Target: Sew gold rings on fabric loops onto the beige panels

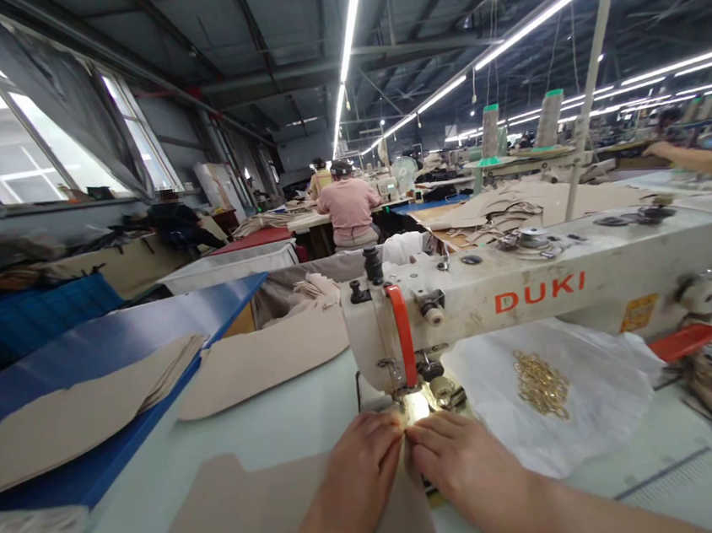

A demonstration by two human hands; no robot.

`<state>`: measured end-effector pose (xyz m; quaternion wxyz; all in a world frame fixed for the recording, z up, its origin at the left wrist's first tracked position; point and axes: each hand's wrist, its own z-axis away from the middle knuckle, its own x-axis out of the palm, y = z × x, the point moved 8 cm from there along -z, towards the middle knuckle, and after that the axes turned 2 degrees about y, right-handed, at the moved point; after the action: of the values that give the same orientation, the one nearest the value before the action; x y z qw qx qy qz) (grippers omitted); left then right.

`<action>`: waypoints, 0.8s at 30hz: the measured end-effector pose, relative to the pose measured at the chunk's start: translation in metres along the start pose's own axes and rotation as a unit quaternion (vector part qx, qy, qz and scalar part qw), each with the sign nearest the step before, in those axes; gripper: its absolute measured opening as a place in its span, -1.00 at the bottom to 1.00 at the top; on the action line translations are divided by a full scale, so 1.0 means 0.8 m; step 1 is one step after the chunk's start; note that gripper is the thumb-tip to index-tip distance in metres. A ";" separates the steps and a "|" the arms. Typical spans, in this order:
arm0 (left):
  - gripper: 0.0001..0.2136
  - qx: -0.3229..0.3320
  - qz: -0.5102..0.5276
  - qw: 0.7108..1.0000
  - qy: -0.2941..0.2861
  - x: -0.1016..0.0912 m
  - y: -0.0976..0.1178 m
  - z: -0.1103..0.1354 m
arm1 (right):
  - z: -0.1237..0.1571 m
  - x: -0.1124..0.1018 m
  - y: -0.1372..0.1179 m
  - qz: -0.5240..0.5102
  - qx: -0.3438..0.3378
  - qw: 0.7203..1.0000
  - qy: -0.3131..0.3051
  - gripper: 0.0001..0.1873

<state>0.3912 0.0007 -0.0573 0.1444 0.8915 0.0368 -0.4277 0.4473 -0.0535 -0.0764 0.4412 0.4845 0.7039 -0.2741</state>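
A lit white sewing machine (542, 281) with red lettering stands before me. Just in front of its needle area my left hand (361, 469) is closed, thumb and fingers pinching the edge of a beige fabric piece (248, 515). My right hand (461, 455) is closed close beside it, its fingertips pressed together at the same edge. The two hands' fingertips nearly touch. The fabric lies flat on the pale table (264, 429) and runs under my left forearm. What lies directly between the fingertips is hidden.
Gold-coloured metal rings (541, 383) lie on a white plastic bag (482, 372) under the machine arm. Stacked beige panels (91, 405) rest on a blue surface (220, 302) at left; another panel (269, 352) lies behind. A person in pink (349, 203) sits ahead.
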 end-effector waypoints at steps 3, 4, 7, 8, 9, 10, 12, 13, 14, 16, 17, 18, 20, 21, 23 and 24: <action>-0.81 -0.008 -0.002 1.000 0.001 -0.003 0.003 0.006 | 0.008 -0.007 -0.014 -0.010 -0.014 0.999 0.028 -0.92; -0.82 -0.014 -0.006 1.000 -0.001 -0.003 0.002 0.006 | 0.010 -0.009 -0.019 -0.017 -0.022 0.999 0.029 -0.92; -0.82 -0.020 -0.022 1.000 -0.009 0.000 0.000 0.003 | 0.013 -0.015 -0.031 -0.035 -0.044 0.998 0.016 -0.93; -0.82 -0.019 -0.029 0.999 -0.010 0.000 -0.001 0.001 | 0.014 -0.017 -0.032 -0.038 -0.046 0.998 0.009 -0.92; -0.82 -0.018 -0.035 0.999 -0.011 0.001 -0.002 -0.001 | 0.014 -0.019 -0.033 -0.041 -0.047 0.998 0.001 -0.92; -0.82 -0.016 -0.041 0.999 -0.011 0.001 -0.002 -0.003 | 0.013 -0.020 -0.033 -0.042 -0.046 0.998 -0.006 -0.91; -0.82 -0.010 -0.056 0.998 -0.013 0.002 -0.001 -0.006 | 0.012 -0.021 -0.031 -0.042 -0.045 0.998 -0.018 -0.90; -0.82 -0.004 -0.063 0.998 -0.012 0.002 0.000 -0.008 | 0.012 -0.021 -0.031 -0.040 -0.044 0.998 -0.019 -0.89; -0.81 0.004 -0.069 0.998 -0.010 0.002 0.002 -0.009 | 0.012 -0.020 -0.030 -0.037 -0.045 0.998 -0.019 -0.89; -0.81 0.028 -0.077 0.997 0.001 0.000 0.007 -0.011 | 0.013 -0.016 -0.029 -0.033 -0.046 0.998 -0.013 -0.89; -0.81 0.040 -0.078 0.996 0.005 0.000 0.009 -0.012 | 0.013 -0.014 -0.029 -0.032 -0.046 0.998 -0.008 -0.89; -0.80 0.053 -0.079 0.995 0.009 -0.001 0.011 -0.012 | 0.014 -0.012 -0.029 -0.030 -0.045 0.999 -0.003 -0.89; -0.80 0.072 -0.081 0.994 0.018 -0.002 0.014 -0.011 | 0.015 -0.008 -0.028 -0.027 -0.042 0.999 0.002 -0.88; -0.80 0.078 -0.084 0.993 0.022 -0.002 0.014 -0.010 | 0.015 -0.006 -0.028 -0.026 -0.041 0.999 0.003 -0.88; -0.81 0.086 -0.093 0.991 0.031 -0.004 0.015 -0.009 | 0.016 -0.006 -0.028 -0.025 -0.043 0.999 0.003 -0.87; -0.81 0.088 -0.097 0.991 0.034 -0.004 0.015 -0.008 | 0.016 -0.007 -0.028 -0.025 -0.046 0.999 0.003 -0.87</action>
<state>0.3964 -0.0084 -0.0481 0.0219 0.9071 0.0903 -0.4106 0.4318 -0.0749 -0.0785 0.4540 0.4467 0.7290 -0.2509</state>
